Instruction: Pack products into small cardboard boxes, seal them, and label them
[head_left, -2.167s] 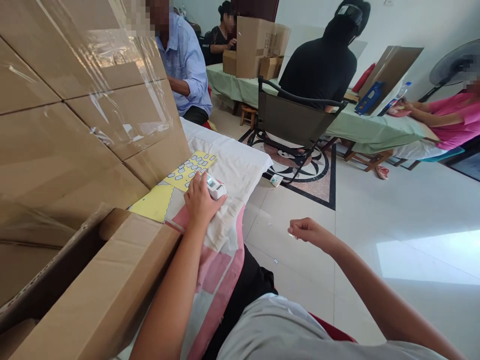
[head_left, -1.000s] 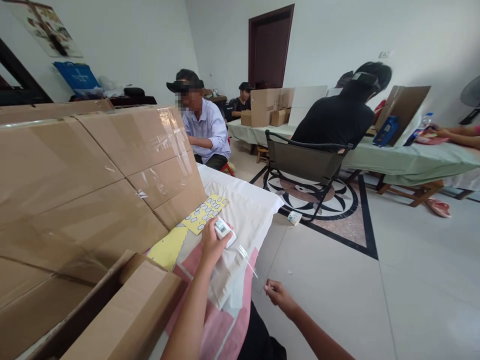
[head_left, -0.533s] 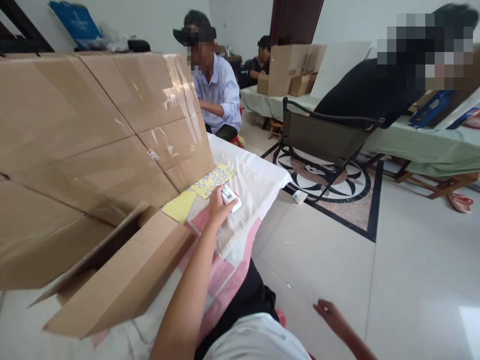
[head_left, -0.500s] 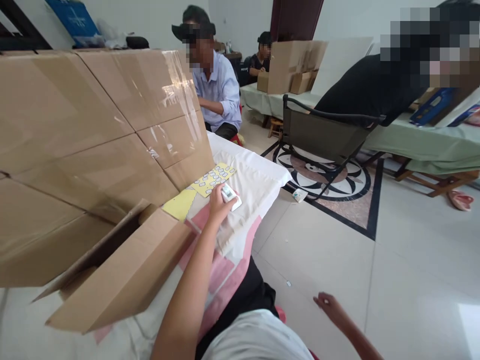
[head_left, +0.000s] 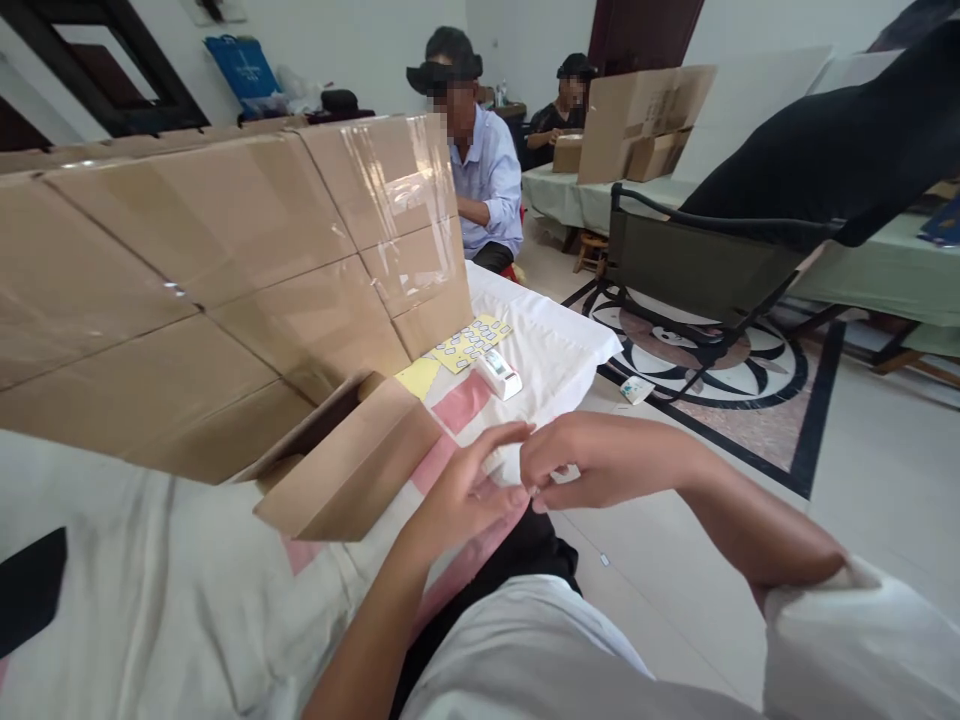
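Observation:
My left hand (head_left: 474, 487) curves in a C in front of the table edge, with its thumb and fingers around a small white object (head_left: 507, 463) whose kind I cannot make out. My right hand (head_left: 592, 462) meets it from the right, fingertips pinched against that object's right side; whatever sits between them is too small to name. Beyond both hands, a white box-shaped device (head_left: 499, 373) with a small display rests on the cloth. Behind the device lie yellow sheets (head_left: 459, 350) with rows of small pale labels outlined in dark.
An open cardboard box (head_left: 360, 460) stands left of my hands, before a tall wall of taped cardboard (head_left: 277, 230). A white cloth (head_left: 577, 345) covers the table. One person (head_left: 487, 180) sits behind the cardboard. A dark folding chair (head_left: 697, 260) is to the right.
My left hand has let go of the white device, leaving it on the cloth, and come back toward my body. My right hand has risen from low on the right to meet it.

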